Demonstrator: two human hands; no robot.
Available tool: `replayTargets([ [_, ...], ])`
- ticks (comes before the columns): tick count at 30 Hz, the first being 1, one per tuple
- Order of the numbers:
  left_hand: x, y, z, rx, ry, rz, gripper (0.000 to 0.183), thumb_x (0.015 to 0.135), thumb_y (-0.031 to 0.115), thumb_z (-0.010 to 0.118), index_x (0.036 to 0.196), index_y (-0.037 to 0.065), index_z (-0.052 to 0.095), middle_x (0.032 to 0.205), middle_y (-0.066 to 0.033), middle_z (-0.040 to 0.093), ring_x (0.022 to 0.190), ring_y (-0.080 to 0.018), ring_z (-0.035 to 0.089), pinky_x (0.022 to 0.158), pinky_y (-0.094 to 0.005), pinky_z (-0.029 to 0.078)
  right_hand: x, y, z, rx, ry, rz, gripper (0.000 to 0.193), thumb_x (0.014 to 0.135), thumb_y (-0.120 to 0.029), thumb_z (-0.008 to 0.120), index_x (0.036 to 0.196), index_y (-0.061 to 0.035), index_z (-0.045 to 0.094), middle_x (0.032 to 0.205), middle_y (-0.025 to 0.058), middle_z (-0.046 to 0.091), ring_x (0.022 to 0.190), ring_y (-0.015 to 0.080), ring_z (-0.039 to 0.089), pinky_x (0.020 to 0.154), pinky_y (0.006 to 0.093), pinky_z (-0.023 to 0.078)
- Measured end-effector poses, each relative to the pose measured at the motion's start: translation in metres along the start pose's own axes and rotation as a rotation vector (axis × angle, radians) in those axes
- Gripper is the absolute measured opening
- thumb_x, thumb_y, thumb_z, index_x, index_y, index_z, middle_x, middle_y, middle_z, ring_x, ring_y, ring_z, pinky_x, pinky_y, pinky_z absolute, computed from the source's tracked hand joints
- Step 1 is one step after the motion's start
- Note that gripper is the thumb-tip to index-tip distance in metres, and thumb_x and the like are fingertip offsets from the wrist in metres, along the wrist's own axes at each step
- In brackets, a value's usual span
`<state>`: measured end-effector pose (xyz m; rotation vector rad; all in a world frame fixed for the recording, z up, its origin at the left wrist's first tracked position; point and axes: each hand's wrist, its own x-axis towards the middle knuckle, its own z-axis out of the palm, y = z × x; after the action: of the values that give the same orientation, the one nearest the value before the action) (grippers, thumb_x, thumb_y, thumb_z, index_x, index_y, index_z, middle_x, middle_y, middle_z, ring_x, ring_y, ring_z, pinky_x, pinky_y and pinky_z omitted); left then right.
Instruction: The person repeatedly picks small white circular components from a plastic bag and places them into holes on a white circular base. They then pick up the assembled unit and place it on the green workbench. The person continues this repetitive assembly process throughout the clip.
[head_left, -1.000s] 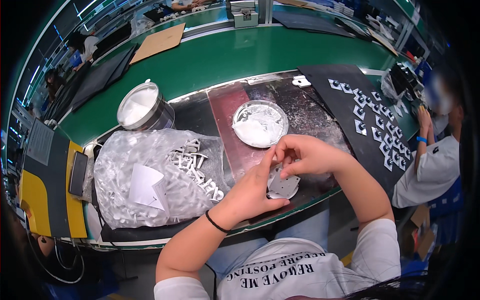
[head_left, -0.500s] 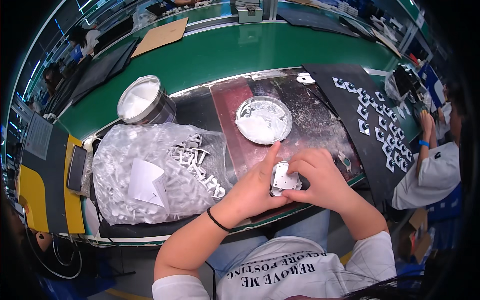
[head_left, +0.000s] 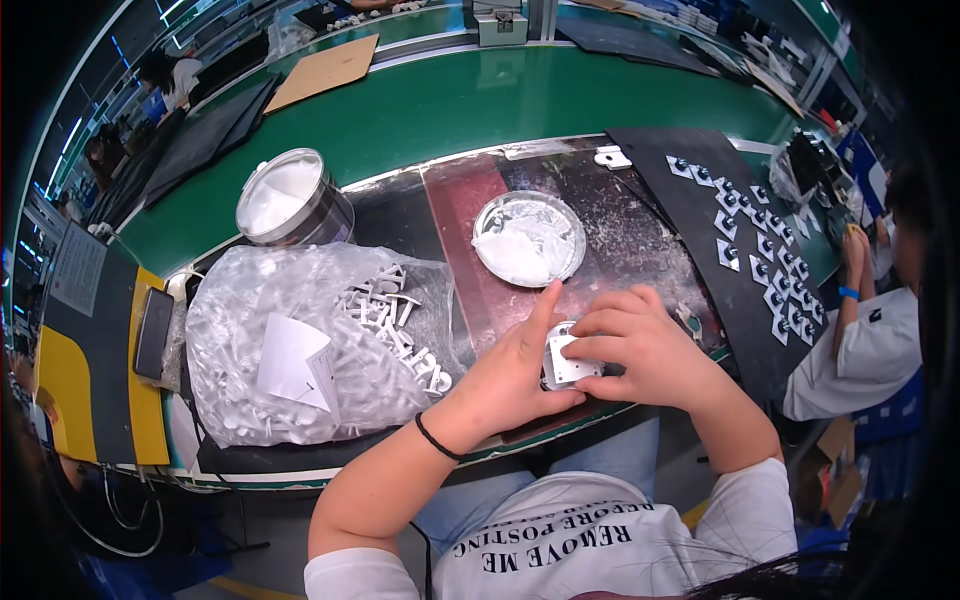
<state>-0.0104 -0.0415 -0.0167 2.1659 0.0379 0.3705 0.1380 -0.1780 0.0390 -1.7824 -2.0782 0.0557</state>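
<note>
In front of me, at the near edge of the bench, a small white square plate (head_left: pixel 566 358) with little holes lies over a round metal piece (head_left: pixel 556 384). My left hand (head_left: pixel 510 372) curves round the left side of this piece, index finger pointing away from me and thumb at the near edge. From the right, my right hand (head_left: pixel 645 352) has bent fingertips on the plate's right side, its thumb close to the near corner. Both palms face inward, so the other left fingers are mostly hidden. Just beyond sits a round metal dish (head_left: pixel 574 262) with white material in it.
To the left lies a big clear bag (head_left: pixel 225 370) of white stemmed parts, a paper sheet (head_left: pixel 296 368) on it. Behind stands a metal tin (head_left: pixel 322 212). On the right, a black board (head_left: pixel 690 215) carries several white plates with dark round pieces; a co-worker's arm (head_left: pixel 848 310) is beyond.
My right fingers have shifted further over the plate and its thumb has drawn back to the right. The plate has turned slightly. My left hand stays nearly still.
</note>
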Motion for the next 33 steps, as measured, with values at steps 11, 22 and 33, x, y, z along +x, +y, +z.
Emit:
replayTargets([
  [11, 0.0, -0.002, 0.002, -0.001, 0.012, 0.02, 0.117, 0.066, 0.018, 0.079, 0.144, 0.005, -0.007, 0.12, -0.0226, 0.052, 0.109, -0.0387, 0.055, 0.092, -0.0407, 0.045, -0.001, -0.006, -0.002, -0.057, -0.029, 0.022, 0.03, 0.069, -0.026, 0.071, 0.097, -0.0168, 0.067, 0.103, -0.0004, 0.059, 0.102, 0.0206, 0.051, 0.09, 0.0401, 0.032],
  [22, 0.0, 0.0, 0.0, 0.039, 0.002, 0.023, 0.117, 0.066, 0.017, 0.078, 0.144, 0.006, -0.009, 0.119, -0.0226, 0.053, 0.108, -0.0379, 0.055, 0.091, -0.041, 0.045, -0.005, -0.003, 0.0, -0.064, -0.02, 0.023, 0.029, 0.07, -0.025, 0.071, 0.098, -0.0186, 0.067, 0.102, -0.002, 0.057, 0.101, 0.0187, 0.05, 0.089, 0.0403, 0.032],
  [33, 0.0, -0.003, 0.003, -0.053, 0.013, 0.015, 0.114, 0.066, 0.02, 0.079, 0.145, 0.009, -0.002, 0.13, -0.028, 0.044, 0.11, -0.0431, 0.052, 0.091, -0.0432, 0.044, -0.008, 0.007, 0.003, 0.015, -0.028, 0.01, 0.033, 0.069, -0.024, 0.072, 0.101, -0.0206, 0.066, 0.104, -0.0017, 0.057, 0.102, 0.0191, 0.049, 0.091, 0.041, 0.031],
])
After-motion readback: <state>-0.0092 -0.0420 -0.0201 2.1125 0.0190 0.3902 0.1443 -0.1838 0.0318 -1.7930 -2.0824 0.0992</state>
